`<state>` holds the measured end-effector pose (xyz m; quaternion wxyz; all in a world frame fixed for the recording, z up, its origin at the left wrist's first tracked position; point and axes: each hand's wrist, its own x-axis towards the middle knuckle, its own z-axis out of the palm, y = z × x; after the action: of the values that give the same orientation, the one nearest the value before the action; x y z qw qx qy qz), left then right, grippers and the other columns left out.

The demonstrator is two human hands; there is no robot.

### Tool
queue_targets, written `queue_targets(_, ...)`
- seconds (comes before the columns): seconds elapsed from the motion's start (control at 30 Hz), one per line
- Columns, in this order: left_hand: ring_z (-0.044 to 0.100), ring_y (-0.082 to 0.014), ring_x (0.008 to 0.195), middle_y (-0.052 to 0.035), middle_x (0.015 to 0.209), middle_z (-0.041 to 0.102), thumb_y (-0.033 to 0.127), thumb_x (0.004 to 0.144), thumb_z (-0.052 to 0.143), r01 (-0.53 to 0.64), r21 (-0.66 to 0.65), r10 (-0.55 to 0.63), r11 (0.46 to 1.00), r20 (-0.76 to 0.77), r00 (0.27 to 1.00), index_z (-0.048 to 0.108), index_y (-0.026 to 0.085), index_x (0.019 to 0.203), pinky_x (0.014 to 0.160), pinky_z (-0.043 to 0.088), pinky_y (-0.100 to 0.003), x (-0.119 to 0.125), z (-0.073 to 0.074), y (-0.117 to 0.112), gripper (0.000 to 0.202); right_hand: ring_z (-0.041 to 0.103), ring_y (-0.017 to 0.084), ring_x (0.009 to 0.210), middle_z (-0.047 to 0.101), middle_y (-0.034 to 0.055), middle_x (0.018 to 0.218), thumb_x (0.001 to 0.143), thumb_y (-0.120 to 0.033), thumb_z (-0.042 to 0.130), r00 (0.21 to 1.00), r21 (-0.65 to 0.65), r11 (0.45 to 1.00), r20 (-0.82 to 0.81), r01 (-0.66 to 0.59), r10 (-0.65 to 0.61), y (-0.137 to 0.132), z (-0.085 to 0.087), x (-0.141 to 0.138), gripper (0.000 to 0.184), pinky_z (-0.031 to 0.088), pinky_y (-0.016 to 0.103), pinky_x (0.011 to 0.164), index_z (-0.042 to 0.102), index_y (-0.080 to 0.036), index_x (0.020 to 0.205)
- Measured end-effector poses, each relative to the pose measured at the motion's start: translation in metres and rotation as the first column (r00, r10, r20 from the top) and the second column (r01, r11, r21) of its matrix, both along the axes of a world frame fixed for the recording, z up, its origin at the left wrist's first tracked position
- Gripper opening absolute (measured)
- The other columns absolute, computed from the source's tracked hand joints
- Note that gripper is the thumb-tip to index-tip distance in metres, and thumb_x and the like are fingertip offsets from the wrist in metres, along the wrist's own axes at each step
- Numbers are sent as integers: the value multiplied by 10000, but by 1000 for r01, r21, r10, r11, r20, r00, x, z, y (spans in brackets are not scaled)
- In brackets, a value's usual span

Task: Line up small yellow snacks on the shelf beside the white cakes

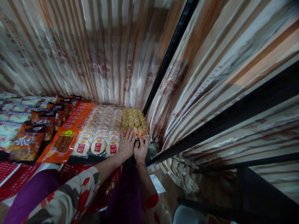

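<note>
Both my hands reach to the front end of a row of small yellow snack packs (133, 119) on a shelf. My left hand (126, 143) lies with fingers stretched over the front packs, next to the white round cake packs (102, 132). My right hand (141, 147) sits just beside it, fingers curled onto the front yellow packs at the shelf's edge. What the fingers hold, if anything, is hidden.
Left of the cakes lie orange flat packs (67, 137) and dark orange bags (29, 141). A black shelf post (169, 54) rises at the corner; black rails (221, 124) run right. Striped curtain (98, 53) hangs behind. A red basket (14, 174) sits below.
</note>
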<state>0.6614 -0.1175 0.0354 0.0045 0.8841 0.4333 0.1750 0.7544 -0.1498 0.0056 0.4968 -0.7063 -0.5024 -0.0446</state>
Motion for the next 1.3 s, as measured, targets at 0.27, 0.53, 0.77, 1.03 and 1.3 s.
queue_targets(0.27,127,-300,1398,-125,1495,264,318,891,375,15,48,-15,999,13,1000,413,133,1343,1098,157,-550,-2,-2,-1,490,472,212,1010,519,97,1015,762,-113,406,1000,27,1000,-29,-5,6,0,-1,1,364,393,414,936,657,-167,1021)
queue_targets(0.53,157,-321,1387,-138,1477,300,323,888,384,33,56,-34,998,18,999,409,124,1344,1091,168,-560,-3,-3,0,497,474,212,1020,547,97,1040,757,-114,410,999,22,1000,-40,3,-2,0,-3,2,364,376,421,949,651,-173,1024)
queue_targets(0.77,134,-317,1393,-130,1489,275,303,879,395,42,50,-42,998,-8,999,417,136,1335,1096,162,-554,-5,-3,2,486,477,208,1030,545,102,1045,757,-102,400,999,32,999,-35,0,1,0,-2,2,391,398,413,936,648,-164,1052)
queue_targets(1.03,142,-327,1389,-131,1478,300,282,877,404,34,8,-34,999,-3,999,408,144,1348,1093,183,-545,-6,1,1,491,477,206,1028,542,96,1051,758,-102,406,999,8,1000,-41,-2,2,1,-4,3,401,396,413,937,651,-182,1065)
queue_targets(1.3,137,-327,1392,-143,1477,297,271,868,419,51,11,-51,999,-20,999,446,148,1319,1083,199,-562,-7,3,0,468,466,202,1007,523,100,1045,752,-95,390,1000,13,1000,-28,-8,9,2,-3,2,417,401,395,922,653,-171,1066)
